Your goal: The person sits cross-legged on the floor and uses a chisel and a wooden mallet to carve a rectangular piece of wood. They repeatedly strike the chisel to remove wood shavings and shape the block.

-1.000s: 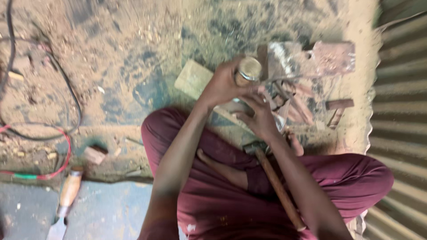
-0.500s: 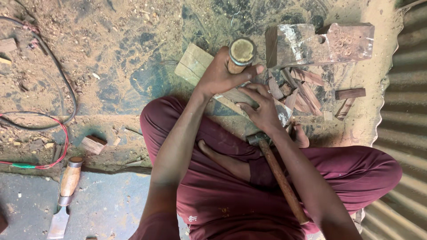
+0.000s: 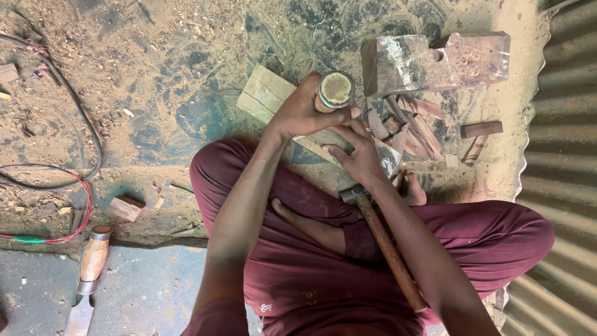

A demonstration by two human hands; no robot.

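Observation:
My left hand [image 3: 303, 113] is wrapped around an upright wooden-handled chisel [image 3: 334, 91], whose round mushroomed top with a metal ring faces the camera. My right hand [image 3: 359, 153] sits just below it, fingers pinching the chisel shaft or the wooden piece [image 3: 323, 138] beneath; which one is hidden. A pale wooden plank [image 3: 266, 93] lies under both hands. A hammer [image 3: 380, 239] with a wooden handle rests on my lap beneath my right forearm, held by neither hand. I sit cross-legged in maroon trousers, one bare foot [image 3: 311, 227] showing.
A large reddish wood block [image 3: 435, 59] stands beyond the hands, with several split wood pieces [image 3: 410, 124] beside it. A second chisel [image 3: 90, 274] lies at lower left. Cables [image 3: 81, 186] run along the left. Corrugated metal sheet [image 3: 569, 155] borders the right. Sawdust covers the floor.
The view has shifted slightly, so hands and chisel sit lower in frame. Both hands stay clustered at the chisel; the hammer has stayed on my lap.

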